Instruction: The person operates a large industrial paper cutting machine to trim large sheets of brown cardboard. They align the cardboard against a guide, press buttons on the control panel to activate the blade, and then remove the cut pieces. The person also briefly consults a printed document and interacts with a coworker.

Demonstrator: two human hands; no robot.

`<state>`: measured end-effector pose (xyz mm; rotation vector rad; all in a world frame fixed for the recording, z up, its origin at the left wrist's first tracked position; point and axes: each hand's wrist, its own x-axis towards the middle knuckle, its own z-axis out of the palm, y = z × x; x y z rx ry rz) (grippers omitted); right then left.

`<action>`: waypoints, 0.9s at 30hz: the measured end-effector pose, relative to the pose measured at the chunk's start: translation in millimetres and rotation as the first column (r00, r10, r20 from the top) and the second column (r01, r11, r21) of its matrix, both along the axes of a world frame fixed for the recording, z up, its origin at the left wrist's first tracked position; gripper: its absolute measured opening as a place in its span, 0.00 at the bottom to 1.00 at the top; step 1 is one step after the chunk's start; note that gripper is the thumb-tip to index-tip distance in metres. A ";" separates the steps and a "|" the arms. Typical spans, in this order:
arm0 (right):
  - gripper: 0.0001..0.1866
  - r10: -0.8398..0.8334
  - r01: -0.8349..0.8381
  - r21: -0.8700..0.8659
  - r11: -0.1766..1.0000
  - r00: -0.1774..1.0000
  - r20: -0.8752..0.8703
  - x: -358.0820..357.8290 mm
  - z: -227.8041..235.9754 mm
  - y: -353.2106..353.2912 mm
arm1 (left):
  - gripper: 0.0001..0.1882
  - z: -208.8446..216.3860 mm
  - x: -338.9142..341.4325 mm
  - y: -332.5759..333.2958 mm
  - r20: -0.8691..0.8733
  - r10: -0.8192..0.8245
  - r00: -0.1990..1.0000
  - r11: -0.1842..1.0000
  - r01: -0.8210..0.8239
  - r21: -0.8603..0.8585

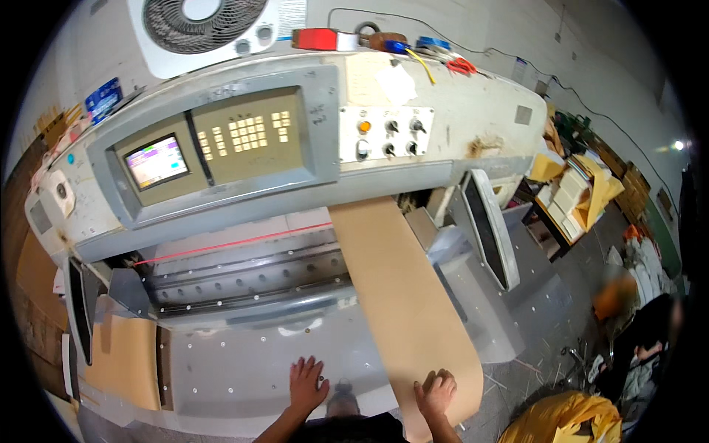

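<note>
The single head view looked steeply down and forward from above the paper-cutting machine, close enough that its control panel filled the upper frame, its steel table the lower centre, and fisheye bending curved every edge.

Print workshop: industrial paper cutter, stacked cardboard, offcuts on floor.

A cardboard sheet is laid on the tabletop, running toward 12 o'clock under the control panel. The left hand is placed flat at the sheet's 9 o'clock; the right hand is rested on its near end.
</note>
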<state>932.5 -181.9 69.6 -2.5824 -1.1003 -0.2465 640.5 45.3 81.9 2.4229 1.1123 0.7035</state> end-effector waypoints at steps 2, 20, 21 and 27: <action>0.36 0.012 -0.011 0.041 0.999 1.000 -0.017 -7.5 -1.2 -11.8 | 0.31 -2.1 32.6 -2.8 -0.009 -0.163 0.987 0.987 0.163 0.008; 0.33 -0.100 0.120 0.110 0.987 0.980 -0.171 -14.4 9.5 -55.3 | 0.36 18.3 145.2 -80.3 -0.280 -0.692 0.665 0.698 0.716 -0.026; 0.33 -0.112 0.138 0.126 0.982 0.975 -0.194 -16.1 12.5 -51.4 | 0.36 18.4 147.1 -79.2 -0.293 -0.681 0.671 0.706 0.708 -0.022; 0.35 -0.011 0.038 0.166 0.985 0.988 -0.157 -15.7 20.2 -25.6 | 0.35 12.0 154.0 -59.7 -0.224 -0.660 0.717 0.739 0.674 -0.022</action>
